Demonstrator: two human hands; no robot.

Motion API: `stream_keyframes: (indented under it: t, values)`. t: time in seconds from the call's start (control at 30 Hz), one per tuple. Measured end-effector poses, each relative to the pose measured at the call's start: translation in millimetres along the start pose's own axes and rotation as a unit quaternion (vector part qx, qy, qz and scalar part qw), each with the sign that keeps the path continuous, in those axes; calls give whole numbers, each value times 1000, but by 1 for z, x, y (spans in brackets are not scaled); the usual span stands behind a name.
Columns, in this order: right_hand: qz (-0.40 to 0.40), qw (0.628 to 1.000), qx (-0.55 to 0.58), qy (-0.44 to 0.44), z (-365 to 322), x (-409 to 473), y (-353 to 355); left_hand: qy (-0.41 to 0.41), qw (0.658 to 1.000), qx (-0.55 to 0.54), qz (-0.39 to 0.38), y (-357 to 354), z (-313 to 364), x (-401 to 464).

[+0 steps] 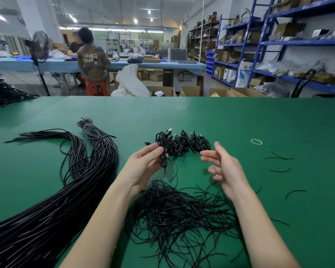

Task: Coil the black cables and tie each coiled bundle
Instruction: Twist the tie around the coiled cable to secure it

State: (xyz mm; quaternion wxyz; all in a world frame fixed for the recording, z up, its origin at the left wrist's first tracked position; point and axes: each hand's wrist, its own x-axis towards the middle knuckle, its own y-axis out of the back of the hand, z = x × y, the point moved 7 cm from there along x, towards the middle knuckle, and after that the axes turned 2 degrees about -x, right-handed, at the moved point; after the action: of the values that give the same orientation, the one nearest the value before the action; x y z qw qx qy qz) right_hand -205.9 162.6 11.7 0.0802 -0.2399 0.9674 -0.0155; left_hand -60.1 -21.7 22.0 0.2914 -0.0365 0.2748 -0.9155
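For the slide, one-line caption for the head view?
Left hand holds a coiled cable above the green table; right hand open beside it.

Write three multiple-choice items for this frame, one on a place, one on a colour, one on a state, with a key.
1. Where does the white rubber band lie?
A. On the green table, out to the right of the right hand
B. Round the left wrist
C. On top of the loose tie wires

2. What colour is the stool under the seated person in the background?
A. Blue
B. Orange-red
C. White

3. What is the left hand doing?
A. Lying flat on the table
B. Pointing at the shelves
C. Holding a coiled black cable in its grip

Key:
1 A, the band sits alone on bare green surface beyond the right hand.
2 B, the stool legs show orange-red below the person.
3 C, thumb and fingers close round the coil while the right hand stays open, holding nothing.
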Motion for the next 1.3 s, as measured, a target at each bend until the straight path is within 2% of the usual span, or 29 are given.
stream_keyframes:
  t: [0.13,0.3,0.43,0.6,0.77,0.97,1.1,1.23,1.3]
  values:
    - [53,992,-109,37,11,-2,3,-16,999,-4,44,9,2,4]
    - [18,955,-280,96,14,-2,-19,-49,988,70,126,18,3,12]
    - [6,944,-319,85,22,3,-20,-95,971,125,181,21,11,25]
    - [10,924,-374,80,24,6,-22,-186,928,223,234,15,28,50]
    - [8,914,-396,91,26,9,-21,-164,902,349,194,-5,11,71]
    - [12,902,-422,88,29,12,-20,-136,882,429,137,2,-1,78]
    - [13,900,-426,88,27,11,-20,-134,888,423,123,9,2,72]
    - [4,899,-431,83,28,9,-22,-178,901,374,127,16,9,48]
    - [3,897,-435,82,27,8,-23,-165,915,344,133,25,6,41]
